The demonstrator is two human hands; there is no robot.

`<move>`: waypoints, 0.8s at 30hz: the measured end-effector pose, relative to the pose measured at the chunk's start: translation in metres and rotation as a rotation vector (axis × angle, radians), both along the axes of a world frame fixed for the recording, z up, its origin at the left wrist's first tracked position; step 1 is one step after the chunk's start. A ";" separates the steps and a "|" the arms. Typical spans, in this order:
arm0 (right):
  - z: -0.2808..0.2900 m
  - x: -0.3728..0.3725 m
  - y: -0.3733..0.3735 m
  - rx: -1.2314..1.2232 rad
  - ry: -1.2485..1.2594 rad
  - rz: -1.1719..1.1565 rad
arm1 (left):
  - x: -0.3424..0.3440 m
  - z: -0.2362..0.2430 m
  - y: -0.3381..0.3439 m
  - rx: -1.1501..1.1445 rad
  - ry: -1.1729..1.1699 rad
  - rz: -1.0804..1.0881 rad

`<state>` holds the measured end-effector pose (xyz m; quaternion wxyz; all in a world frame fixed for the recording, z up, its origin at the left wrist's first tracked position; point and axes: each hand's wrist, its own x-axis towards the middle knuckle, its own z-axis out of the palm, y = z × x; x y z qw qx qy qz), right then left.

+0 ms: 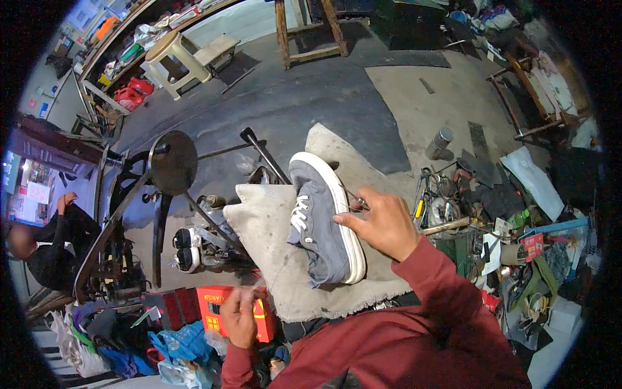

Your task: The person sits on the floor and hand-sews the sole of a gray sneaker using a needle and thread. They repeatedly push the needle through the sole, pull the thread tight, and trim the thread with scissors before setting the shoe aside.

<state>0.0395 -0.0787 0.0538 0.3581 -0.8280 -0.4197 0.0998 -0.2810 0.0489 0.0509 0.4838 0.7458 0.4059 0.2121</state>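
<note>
A grey canvas sneaker (322, 223) with white laces and a thick white sole lies tilted on its side across a worn beige cloth (259, 214) over my lap. Its toe points away from me. My right hand (385, 223) is closed at the sole's right edge, the thumb against the white rubber. Between its fingers is a thin, dark, pointed tool (354, 197), awl-like, with its tip at the sole. Lower left, apart from the shoe, my left hand (240, 318) is pinched and slightly blurred; anything in its fingertips is too fine to make out.
An iron stand with a round plate (173, 162) rises at left, near black-and-white shoes (188, 249). A red box (214, 301) sits beside my left hand. Hand tools (424, 201) and clutter lie at right. A plastic stool (175, 61) stands farther off; another person (55, 240) sits far left.
</note>
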 end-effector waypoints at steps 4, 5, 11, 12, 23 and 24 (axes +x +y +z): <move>0.001 -0.001 -0.001 0.054 0.018 0.010 | 0.049 0.016 -0.012 -0.215 -0.820 0.052; 0.001 -0.002 0.001 0.047 0.011 0.009 | 0.063 0.018 -0.019 -0.291 -0.956 0.032; 0.000 -0.003 0.008 0.029 -0.021 0.009 | 0.095 0.012 -0.054 -0.578 -0.992 -0.060; 0.000 -0.003 0.009 0.015 -0.018 0.003 | 0.093 0.009 -0.055 -0.592 -0.920 -0.029; -0.005 -0.005 0.022 -0.054 -0.020 0.021 | 0.069 -0.008 -0.071 -0.670 -0.703 0.235; -0.004 -0.005 0.023 -0.046 -0.023 0.033 | 0.068 -0.007 -0.072 -0.672 -0.699 0.240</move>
